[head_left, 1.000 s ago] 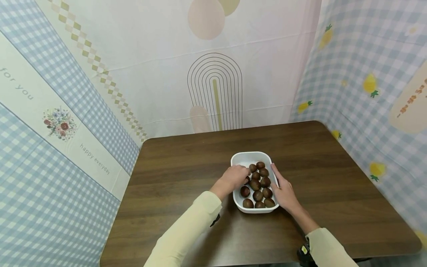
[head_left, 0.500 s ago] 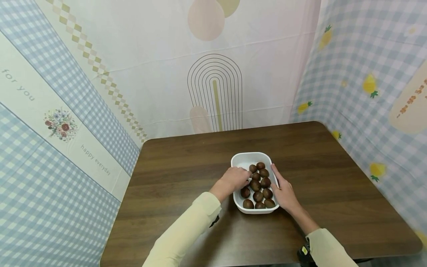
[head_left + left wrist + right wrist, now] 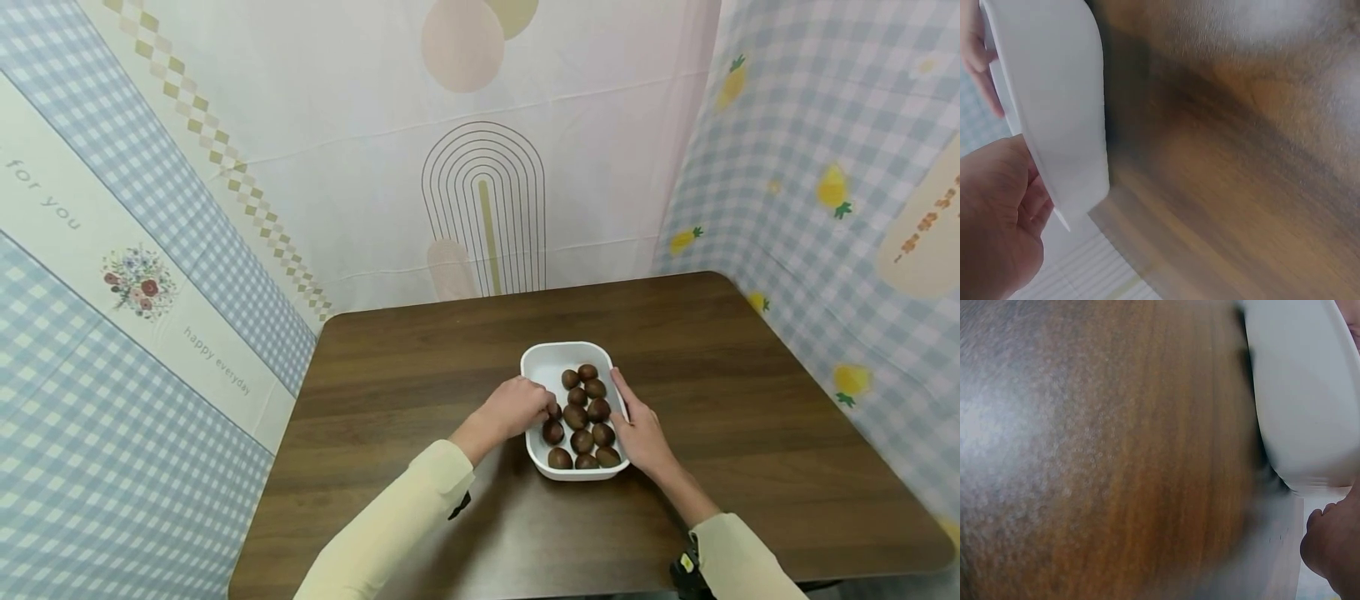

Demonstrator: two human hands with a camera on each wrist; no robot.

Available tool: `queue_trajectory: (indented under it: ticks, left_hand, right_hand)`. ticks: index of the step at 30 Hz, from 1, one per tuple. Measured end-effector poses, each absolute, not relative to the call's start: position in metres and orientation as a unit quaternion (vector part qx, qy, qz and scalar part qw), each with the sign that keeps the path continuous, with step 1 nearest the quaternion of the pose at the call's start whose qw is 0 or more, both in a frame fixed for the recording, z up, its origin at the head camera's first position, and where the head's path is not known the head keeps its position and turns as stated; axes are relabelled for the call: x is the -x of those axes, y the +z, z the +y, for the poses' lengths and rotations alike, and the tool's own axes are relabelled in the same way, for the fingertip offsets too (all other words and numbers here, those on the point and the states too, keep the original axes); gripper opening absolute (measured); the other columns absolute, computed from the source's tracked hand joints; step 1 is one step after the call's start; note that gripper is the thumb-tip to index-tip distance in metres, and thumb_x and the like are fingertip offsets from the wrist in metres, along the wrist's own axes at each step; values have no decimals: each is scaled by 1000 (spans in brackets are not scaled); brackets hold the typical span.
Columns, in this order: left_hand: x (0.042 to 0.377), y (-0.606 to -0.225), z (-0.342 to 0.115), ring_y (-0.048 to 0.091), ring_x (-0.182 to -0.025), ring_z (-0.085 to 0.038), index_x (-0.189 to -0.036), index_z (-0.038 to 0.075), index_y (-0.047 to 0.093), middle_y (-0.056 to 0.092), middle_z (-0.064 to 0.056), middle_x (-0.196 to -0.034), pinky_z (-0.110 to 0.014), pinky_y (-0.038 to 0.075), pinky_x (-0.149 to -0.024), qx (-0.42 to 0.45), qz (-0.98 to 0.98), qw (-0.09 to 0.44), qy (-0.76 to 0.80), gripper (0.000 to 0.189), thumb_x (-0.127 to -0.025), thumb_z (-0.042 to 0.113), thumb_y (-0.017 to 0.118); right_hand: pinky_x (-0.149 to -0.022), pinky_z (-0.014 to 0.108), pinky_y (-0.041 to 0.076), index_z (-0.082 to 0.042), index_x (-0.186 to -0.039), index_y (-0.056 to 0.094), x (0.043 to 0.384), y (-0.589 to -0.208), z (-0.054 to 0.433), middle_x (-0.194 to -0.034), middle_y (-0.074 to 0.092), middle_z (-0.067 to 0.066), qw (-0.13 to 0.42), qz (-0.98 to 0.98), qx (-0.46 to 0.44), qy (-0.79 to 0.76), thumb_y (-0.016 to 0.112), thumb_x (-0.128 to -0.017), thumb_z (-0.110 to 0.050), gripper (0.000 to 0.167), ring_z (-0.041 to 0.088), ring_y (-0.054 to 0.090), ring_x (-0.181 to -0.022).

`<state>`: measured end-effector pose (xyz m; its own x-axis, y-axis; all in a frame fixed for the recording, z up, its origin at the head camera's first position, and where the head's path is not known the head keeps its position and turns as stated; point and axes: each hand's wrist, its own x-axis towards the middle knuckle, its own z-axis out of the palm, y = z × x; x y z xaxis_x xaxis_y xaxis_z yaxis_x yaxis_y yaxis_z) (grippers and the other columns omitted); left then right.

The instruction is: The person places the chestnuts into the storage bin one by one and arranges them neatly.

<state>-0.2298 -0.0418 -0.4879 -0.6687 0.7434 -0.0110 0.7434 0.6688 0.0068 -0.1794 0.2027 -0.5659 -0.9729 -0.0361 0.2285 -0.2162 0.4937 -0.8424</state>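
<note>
A white rectangular container (image 3: 552,357) with rounded corners stands on the table, holding several smooth brown chestnut-like nuts (image 3: 575,416). My left hand (image 3: 517,406) reaches over its left rim, fingers curled down inside, right at a nut (image 3: 556,412) that they partly cover. Whether they pinch that nut, I cannot tell. On the opposite side, my right hand (image 3: 639,431) holds the container's right wall, thumb over the rim and fingers along the outside. From the left wrist, the left hand (image 3: 997,212) shows bent fingers behind the container's wall (image 3: 1054,100); the nuts are hidden there.
The dark wooden table (image 3: 405,367) extends on all sides of the container. Behind it hangs a pale printed cloth (image 3: 600,167), with checked blue cloths (image 3: 795,167) at the sides. Straps circle both wrists.
My left hand has drawn back left and slightly toward me, so more of the container's floor and the upper nuts show. My right hand keeps its place on the container.
</note>
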Motion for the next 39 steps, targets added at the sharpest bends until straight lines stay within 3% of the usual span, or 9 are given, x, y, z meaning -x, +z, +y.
queue_trajectory:
  ticks: [6,15,23,28,35,39]
  left_hand:
    - [224,-491,-37,72,-90,-13,-103,24,83,77,13,-96,-32,58,-81,-402,915,27,-1,10,-96,20,78]
    - [223,-493,-36,71,-87,-14,-103,25,84,78,12,-95,-31,57,-81,-396,917,37,-1,9,-95,21,80]
    - [224,-493,-45,72,-89,-9,-104,25,84,78,14,-96,-30,56,-88,-411,911,-3,22,13,-98,18,75]
    - [225,-491,-60,72,-103,-10,-115,22,82,78,9,-109,-31,53,-100,-420,905,-45,47,17,-102,15,73]
    - [222,-493,-87,64,-128,-21,-136,13,68,70,-3,-136,-38,51,-108,-404,905,-117,68,34,-102,18,74]
    - [220,-496,-103,56,-140,-29,-144,6,62,63,-11,-147,-45,47,-113,-402,903,-130,85,46,-102,19,75]
  right_hand:
    - [-116,60,35,-9,-166,37,179,-565,204,-168,35,14,86,-859,-74,499,53,-98,4,71,41,41,-148]
    - [-117,54,35,-10,-166,37,178,-564,205,-168,36,14,89,-861,-74,496,53,-98,4,71,40,41,-148]
    - [-116,58,36,-10,-166,36,179,-566,205,-168,36,15,87,-860,-77,497,54,-98,4,71,41,42,-147]
    - [-116,61,35,-8,-166,37,180,-568,205,-168,36,17,89,-859,-80,498,53,-97,5,72,44,41,-148]
    - [-117,58,35,-10,-166,36,180,-569,205,-168,35,16,85,-861,-75,496,53,-97,4,73,43,39,-148]
    - [-119,59,33,-11,-167,34,181,-571,208,-169,33,16,71,-859,-68,502,52,-98,2,73,44,36,-150]
